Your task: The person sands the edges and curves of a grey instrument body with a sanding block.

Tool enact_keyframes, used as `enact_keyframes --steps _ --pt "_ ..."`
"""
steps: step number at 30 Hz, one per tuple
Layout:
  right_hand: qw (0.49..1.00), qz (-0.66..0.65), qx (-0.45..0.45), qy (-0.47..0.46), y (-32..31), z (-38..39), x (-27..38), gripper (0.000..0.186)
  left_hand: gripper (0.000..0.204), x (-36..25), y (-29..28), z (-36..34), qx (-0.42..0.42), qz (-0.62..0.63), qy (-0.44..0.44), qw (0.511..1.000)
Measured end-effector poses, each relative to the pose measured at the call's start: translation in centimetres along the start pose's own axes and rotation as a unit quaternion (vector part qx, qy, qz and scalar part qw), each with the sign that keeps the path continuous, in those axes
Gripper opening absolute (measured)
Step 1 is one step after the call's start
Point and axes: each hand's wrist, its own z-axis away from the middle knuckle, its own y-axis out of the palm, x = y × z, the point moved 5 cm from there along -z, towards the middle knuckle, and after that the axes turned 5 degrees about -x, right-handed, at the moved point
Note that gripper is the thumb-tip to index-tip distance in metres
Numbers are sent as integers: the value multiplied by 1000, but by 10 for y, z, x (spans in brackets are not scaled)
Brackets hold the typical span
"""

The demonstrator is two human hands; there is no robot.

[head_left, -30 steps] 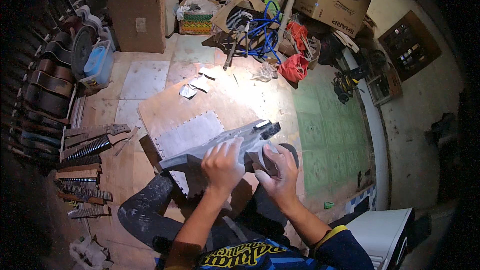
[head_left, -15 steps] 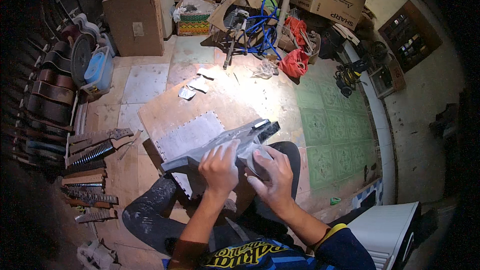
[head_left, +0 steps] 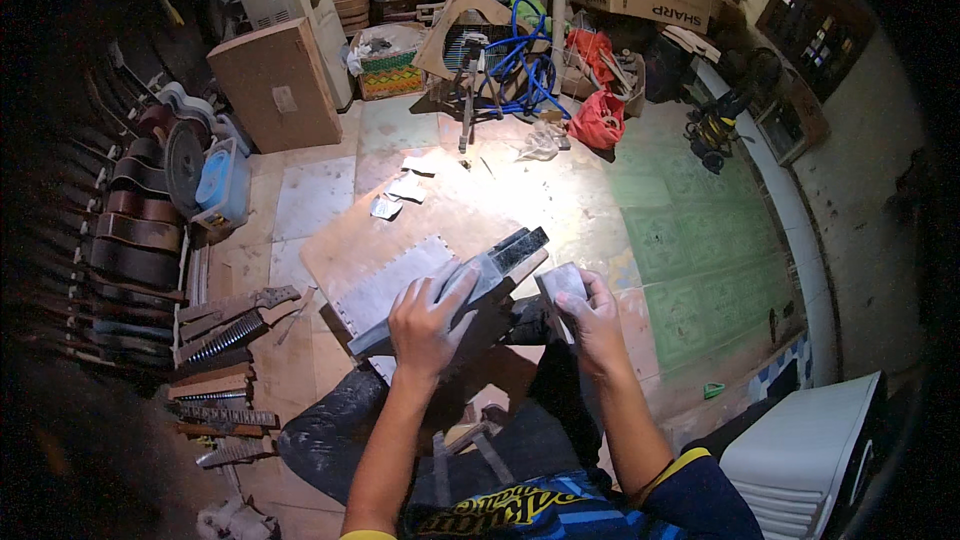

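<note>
Resting over my lap is a long, grey, dust-covered piece [head_left: 490,268] with a dark, block-like end pointing away to the right; its exact kind is unclear. My left hand [head_left: 425,325] grips it around the middle, thumb toward me and fingers over the top. To its right, apart from the piece, my right hand [head_left: 600,325] pinches a small grey sanding block [head_left: 560,287], its flat face turned up. White dust coats the fingers. Under the long piece's left part lies a pale mat with toothed edges [head_left: 395,285], on a brown board [head_left: 340,230].
Paper scraps [head_left: 405,190] lie on the board. Several instrument necks [head_left: 235,325] and curved instrument bodies [head_left: 135,230] line the left. Beyond are a cardboard box [head_left: 275,90], a blue hose [head_left: 520,65] and a red bag [head_left: 597,120]. A white plastic stool-like object [head_left: 800,460] stands at right.
My right hand has come off the grey piece and moved right with the sanding block. My left hand still holds the piece, now tilted more steeply. The view has shifted slightly.
</note>
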Motion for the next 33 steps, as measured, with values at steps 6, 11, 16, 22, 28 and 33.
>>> enact_keyframes --steps 6,11,16,22,28,33 --pt "999 -42 -4 14 -15 7 -11 45 54 -8 -1 0 -5 -26 115 993" --pt "996 -79 0 53 -17 8 -13 40 36 -5 1 14 -65 -23 177 982" --pt "994 -96 -2 53 -18 7 -26 42 36 -6 0 13 -57 -15 168 984" --pt "992 -99 7 72 -19 11 -35 46 35 -9 2 4 -21 -39 141 989" --pt "992 -94 19 77 -12 14 -33 46 37 -1 1 12 -33 -8 145 989" --pt "993 -94 18 66 -11 14 -32 46 41 -8 1 5 -25 -52 142 988"
